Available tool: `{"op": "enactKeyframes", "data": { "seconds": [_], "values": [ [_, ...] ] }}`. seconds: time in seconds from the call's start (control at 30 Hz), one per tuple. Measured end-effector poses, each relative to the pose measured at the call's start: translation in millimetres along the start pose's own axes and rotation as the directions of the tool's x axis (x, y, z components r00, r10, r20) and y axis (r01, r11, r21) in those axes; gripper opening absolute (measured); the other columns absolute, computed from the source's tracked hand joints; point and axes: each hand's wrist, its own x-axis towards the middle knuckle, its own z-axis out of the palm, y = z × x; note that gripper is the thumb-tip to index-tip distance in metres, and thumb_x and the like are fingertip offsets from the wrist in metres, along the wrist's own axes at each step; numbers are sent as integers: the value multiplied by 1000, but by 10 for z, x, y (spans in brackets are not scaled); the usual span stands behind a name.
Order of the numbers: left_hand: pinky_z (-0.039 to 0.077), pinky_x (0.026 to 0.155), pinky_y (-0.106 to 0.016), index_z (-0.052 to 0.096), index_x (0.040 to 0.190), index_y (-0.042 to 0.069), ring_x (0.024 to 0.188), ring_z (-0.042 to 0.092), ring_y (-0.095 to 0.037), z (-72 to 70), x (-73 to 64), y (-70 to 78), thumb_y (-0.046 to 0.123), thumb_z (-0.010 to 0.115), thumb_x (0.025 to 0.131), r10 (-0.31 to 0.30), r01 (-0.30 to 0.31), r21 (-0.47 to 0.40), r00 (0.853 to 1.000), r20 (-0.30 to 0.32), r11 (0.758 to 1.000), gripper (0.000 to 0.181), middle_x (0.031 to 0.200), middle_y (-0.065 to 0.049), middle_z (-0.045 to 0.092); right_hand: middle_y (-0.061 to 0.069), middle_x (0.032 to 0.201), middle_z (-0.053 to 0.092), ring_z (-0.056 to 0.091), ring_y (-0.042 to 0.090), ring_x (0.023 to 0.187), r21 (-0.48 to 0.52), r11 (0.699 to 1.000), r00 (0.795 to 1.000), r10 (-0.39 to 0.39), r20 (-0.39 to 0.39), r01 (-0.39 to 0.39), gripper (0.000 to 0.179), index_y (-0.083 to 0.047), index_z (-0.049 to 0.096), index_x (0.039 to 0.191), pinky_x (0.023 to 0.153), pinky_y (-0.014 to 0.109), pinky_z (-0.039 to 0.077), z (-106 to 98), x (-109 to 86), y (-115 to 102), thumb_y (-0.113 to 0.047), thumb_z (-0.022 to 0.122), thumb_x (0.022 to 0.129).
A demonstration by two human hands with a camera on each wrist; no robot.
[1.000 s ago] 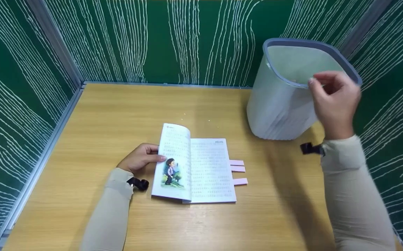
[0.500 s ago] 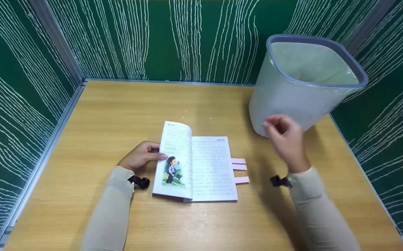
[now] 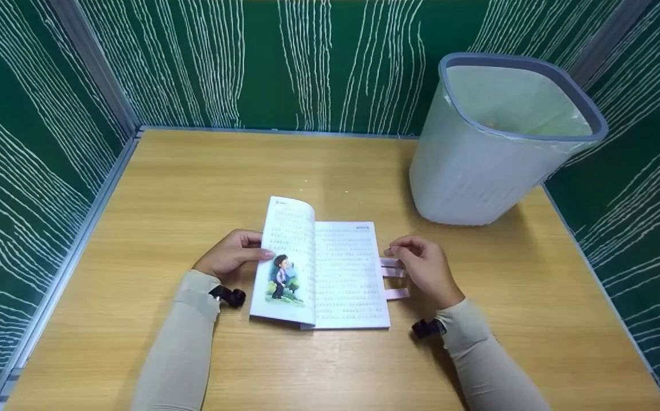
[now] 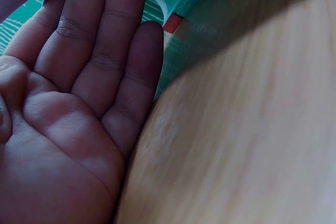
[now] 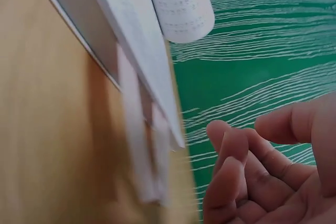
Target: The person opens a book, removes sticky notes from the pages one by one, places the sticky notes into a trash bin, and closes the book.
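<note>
An open book with printed pages lies on the table; its left page carries a picture of a child. My left hand pinches the raised left pages at the outer edge, thumb on top and the other fingers behind. Several pink paper strips stick out of the book's right edge. My right hand is just right of the upper strips, its fingers loosely bent. In the right wrist view the thumb stands apart from the fingers, with nothing between them; the strips hang beside the hand.
A pale waste bin with a grey rim and a thin liner stands at the back right of the wooden table. Tiny white scraps lie behind the book. Green panels with white lines enclose the table.
My right hand has come down from the bin's rim, leftward and nearer to me, to the strips at the book's right edge. My left hand keeps its hold on the pages.
</note>
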Motion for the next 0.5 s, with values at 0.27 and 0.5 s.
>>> {"op": "enactKeyframes", "data": {
  "seconds": [0.27, 0.5],
  "values": [
    [60, 91, -32, 72, 122, -2, 101, 75, -21, -23, 5, 14, 11, 76, 93, -27, 27, 14, 1000, -9, 1000, 32, 113, -11, 78, 13, 102, 78, 70, 22, 78, 96, 986, 989, 133, 67, -139, 18, 0, 72, 107, 64, 31, 58, 45, -9, 186, -15, 65, 100],
    [59, 92, -32, 72, 123, -2, 103, 74, -22, -27, 16, 5, 11, 75, 94, -10, 10, 33, 1000, 6, 999, 32, 115, -13, 77, 15, 102, 78, 68, 22, 76, 101, 988, 992, 113, 59, -118, 16, 1, 72, 105, 63, 29, 57, 48, -4, 215, -12, 64, 100]
  ]
}}
